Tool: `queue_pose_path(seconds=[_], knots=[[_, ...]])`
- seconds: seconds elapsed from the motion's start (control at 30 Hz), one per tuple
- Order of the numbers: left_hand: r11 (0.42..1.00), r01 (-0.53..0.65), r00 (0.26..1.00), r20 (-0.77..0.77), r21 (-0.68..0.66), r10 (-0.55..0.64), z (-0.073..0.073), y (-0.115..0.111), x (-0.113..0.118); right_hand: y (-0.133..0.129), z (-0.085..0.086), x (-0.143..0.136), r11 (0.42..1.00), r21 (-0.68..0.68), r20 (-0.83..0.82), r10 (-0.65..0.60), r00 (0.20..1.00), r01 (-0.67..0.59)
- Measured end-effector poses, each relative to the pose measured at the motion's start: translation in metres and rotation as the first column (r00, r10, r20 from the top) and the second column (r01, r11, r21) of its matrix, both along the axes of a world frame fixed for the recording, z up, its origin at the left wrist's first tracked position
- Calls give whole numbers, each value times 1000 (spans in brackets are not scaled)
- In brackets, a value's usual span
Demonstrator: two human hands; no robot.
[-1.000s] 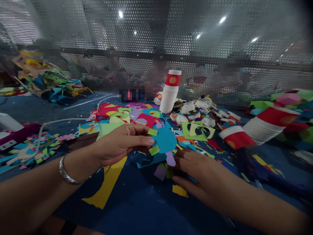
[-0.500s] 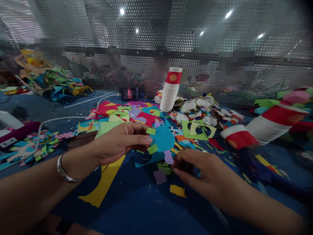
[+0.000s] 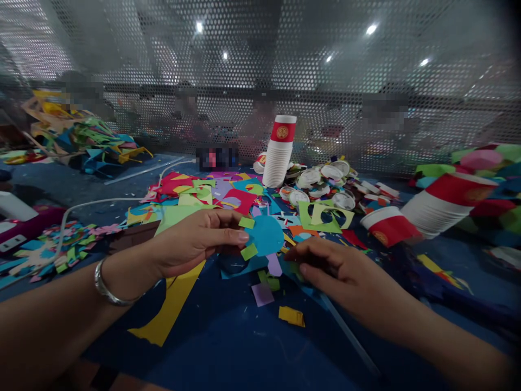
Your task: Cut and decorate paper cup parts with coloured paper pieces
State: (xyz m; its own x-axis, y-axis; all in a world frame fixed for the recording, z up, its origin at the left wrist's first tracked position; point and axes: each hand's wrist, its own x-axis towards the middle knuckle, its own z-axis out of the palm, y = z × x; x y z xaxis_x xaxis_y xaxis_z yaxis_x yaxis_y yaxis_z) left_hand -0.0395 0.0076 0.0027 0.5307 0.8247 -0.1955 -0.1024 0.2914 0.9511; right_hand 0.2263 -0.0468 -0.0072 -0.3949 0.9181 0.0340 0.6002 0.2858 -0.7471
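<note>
My left hand point(image 3: 203, 239), with a silver bangle at the wrist, pinches a round blue paper disc point(image 3: 268, 234) between thumb and fingers. Two light green paper tabs stick out from the disc's left edge, and a purple paper tab point(image 3: 274, 265) hangs at its lower edge. To the right of the disc, my right hand point(image 3: 325, 263) hovers with thumb and forefinger apart, and nothing shows between them. Below the disc, a purple paper square point(image 3: 262, 294) and a yellow paper scrap point(image 3: 291, 316) lie on the dark blue table point(image 3: 228, 347).
Behind my hands spread coloured paper offcuts point(image 3: 195, 190). A tall stack of paper cups point(image 3: 277, 157) stands near the perforated screen point(image 3: 240, 70), another stack point(image 3: 448, 203) leans at right. A pile of cut cup bottoms point(image 3: 321, 179), a clear rod point(image 3: 350, 336) and a white cable point(image 3: 97, 201) lie around.
My right hand's fingers have moved away from the purple tab and spread apart. My left hand still holds the disc, and the whole view has shifted slightly.
</note>
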Motion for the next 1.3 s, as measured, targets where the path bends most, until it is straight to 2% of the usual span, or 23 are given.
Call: queue_pose_path(seconds=[0.27,0.47,0.67,0.8,0.93,1.1,1.3], knots=[[995,101,995,-18,9,-100,-10,-1,1,3,4,4,997,45,-28,-64,998,65],[990,141,989,33,-16,-141,-9,-6,7,3,5,7,989,8,-216,-143,966,149],[989,145,989,-27,0,-145,-11,-11,13,0,5,2,973,-140,-491,-228,841,183],[987,157,987,-41,31,-155,-14,-14,17,-2,3,-3,965,-210,-600,-255,758,158],[988,140,990,2,60,-140,-15,-17,22,-3,2,-5,961,-229,-638,-270,722,157],[998,59,998,5,32,-59,-18,-20,26,-2,2,-7,955,-226,-641,-293,710,190],[988,107,993,42,111,-112,-23,-23,28,-2,1,-10,949,-248,-647,-312,695,196]])
